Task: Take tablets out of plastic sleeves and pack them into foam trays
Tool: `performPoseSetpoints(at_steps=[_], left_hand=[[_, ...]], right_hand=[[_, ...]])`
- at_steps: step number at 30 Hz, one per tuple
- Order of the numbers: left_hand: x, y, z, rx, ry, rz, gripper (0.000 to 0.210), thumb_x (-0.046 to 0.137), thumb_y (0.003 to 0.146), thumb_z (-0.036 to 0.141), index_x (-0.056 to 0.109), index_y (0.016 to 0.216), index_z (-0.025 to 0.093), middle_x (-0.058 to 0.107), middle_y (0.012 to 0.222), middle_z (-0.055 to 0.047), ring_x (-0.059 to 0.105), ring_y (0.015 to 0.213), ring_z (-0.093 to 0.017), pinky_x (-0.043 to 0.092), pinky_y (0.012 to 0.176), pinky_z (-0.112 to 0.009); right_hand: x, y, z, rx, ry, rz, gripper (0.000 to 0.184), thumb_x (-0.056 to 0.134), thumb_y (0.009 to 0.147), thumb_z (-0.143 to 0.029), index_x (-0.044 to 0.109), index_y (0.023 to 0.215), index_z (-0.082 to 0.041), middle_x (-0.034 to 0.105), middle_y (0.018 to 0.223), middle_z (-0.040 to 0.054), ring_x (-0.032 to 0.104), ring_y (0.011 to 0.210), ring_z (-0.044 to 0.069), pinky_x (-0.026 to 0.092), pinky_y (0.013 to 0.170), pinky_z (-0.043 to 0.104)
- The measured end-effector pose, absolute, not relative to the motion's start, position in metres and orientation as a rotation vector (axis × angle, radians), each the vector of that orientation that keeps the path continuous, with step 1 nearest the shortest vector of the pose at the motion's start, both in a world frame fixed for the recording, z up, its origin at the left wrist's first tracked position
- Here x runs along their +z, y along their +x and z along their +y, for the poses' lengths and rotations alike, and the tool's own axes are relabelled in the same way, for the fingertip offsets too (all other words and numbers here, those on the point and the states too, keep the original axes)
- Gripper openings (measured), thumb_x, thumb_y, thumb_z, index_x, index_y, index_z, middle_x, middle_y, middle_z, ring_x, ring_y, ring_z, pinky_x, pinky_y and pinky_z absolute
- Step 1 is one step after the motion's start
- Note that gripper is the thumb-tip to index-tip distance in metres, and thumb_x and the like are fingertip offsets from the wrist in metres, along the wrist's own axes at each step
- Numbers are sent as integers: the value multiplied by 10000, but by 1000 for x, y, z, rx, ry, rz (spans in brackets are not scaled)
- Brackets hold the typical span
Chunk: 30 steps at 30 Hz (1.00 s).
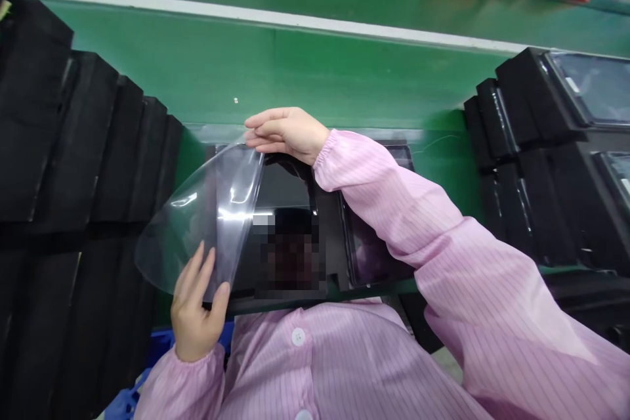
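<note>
From the head camera, my only view, I have the clear film [187,226] at nine o'clock, bowed over the left part of the dark panel [288,193], which lies just off centre toward seven.

My right hand [286,134], close in at eleven, pinches the film's upper end between thumb and fingers. My left hand [197,308], at eight, has its fingers spread and thumb apart by the film's lower end; I can't tell how firmly it touches.

I'd call this midway: the panel's right part shows no film over it, while the left part sits behind the curve. Whether the film is coming off or going on, I can't judge; it has yet to be either laid flat or taken clear.

A second panel [377,246] lies at four o'clock, untouched. Black stacks stand at nine [73,144] and three [522,193].
</note>
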<state>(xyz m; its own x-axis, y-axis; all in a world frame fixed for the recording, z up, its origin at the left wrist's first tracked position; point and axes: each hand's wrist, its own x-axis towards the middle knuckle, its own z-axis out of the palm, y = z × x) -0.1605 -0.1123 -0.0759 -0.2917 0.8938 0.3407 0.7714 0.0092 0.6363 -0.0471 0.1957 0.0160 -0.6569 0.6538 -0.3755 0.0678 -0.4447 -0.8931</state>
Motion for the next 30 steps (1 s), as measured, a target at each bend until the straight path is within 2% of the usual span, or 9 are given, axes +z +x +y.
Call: performPoseSetpoints(at_steps=[7, 10, 12, 13, 16, 18, 21, 25, 30], left_hand=[[-77, -158, -113, 1138, 1748, 2122, 579, 547, 906, 207, 403, 1459, 295, 448, 1489, -83, 453, 1334, -305, 381, 1099, -464], [-76, -154, -112, 1143, 1746, 2181, 594, 548, 902, 202, 386, 1469, 275, 413, 1510, -100, 424, 1354, -316, 368, 1107, -489], [-75, -152, -112, 1143, 1802, 2215, 610, 549, 895, 176, 381, 1473, 276, 393, 1521, -104, 391, 1375, -329, 339, 1119, -523], [-73, -151, -111, 1137, 1847, 2229, 620, 548, 891, 159, 377, 1475, 279, 378, 1530, -103, 368, 1387, -337, 323, 1123, -542], [-65, -145, -111, 1044, 2027, 2308, 666, 572, 856, 99, 394, 1464, 304, 346, 1549, -89, 316, 1412, -358, 256, 1134, -594], [-56, -137, -108, 919, 2166, 2340, 676, 609, 818, 67, 453, 1428, 314, 404, 1516, -91, 366, 1383, -364, 199, 1141, -616], [-41, -113, -96, 741, 2296, 2147, 576, 599, 811, 47, 540, 1353, 233, 530, 1404, -146, 485, 1293, -349, 232, 1131, -601], [-27, -68, -70, 689, 2382, 1819, 460, 551, 847, 58, 547, 1303, 118, 532, 1375, -207, 493, 1281, -335, 339, 1091, -545], [-18, -19, -41, 687, 2433, 1482, 448, 601, 868, 193, 540, 1308, 134, 525, 1376, -179, 479, 1277, -322, 366, 1070, -521]], right_hand=[[19, -24, 205, 2158, -1076, -1371, 194, 554, 812, 2, 666, 923, -112, 733, 796, 65, 736, 776, 170, 633, 779, 312], [25, 19, 217, 1985, -1074, -1540, 208, 600, 812, -62, 663, 1000, -128, 738, 866, 74, 734, 788, 194, 636, 734, 344], [23, 56, 224, 1639, -1096, -1725, 202, 595, 824, -104, 668, 1008, -148, 732, 908, 71, 721, 787, 194, 625, 728, 364], [20, 75, 226, 1364, -1106, -1810, 193, 583, 826, -111, 675, 989, -159, 727, 917, 66, 711, 797, 193, 615, 741, 373], [4, 129, 229, 588, -1071, -2001, 205, 564, 803, -106, 696, 935, -190, 714, 974, 58, 670, 949, 221, 551, 877, 420], [-9, 157, 227, 376, -1044, -2087, 228, 580, 781, -117, 701, 957, -197, 711, 1015, 63, 646, 1017, 247, 513, 930, 452], [-31, 183, 222, 423, -1100, -2092, 228, 608, 778, -181, 702, 985, -185, 719, 1037, 86, 650, 1017, 268, 498, 944, 475], [-53, 195, 221, 750, -1152, -1807, 227, 588, 793, -238, 687, 989, -181, 730, 1030, 76, 674, 994, 244, 502, 955, 445], [-65, 199, 225, 937, -1053, -1634, 278, 613, 755, -231, 650, 1024, -172, 721, 1018, 74, 674, 995, 223, 501, 968, 405]])
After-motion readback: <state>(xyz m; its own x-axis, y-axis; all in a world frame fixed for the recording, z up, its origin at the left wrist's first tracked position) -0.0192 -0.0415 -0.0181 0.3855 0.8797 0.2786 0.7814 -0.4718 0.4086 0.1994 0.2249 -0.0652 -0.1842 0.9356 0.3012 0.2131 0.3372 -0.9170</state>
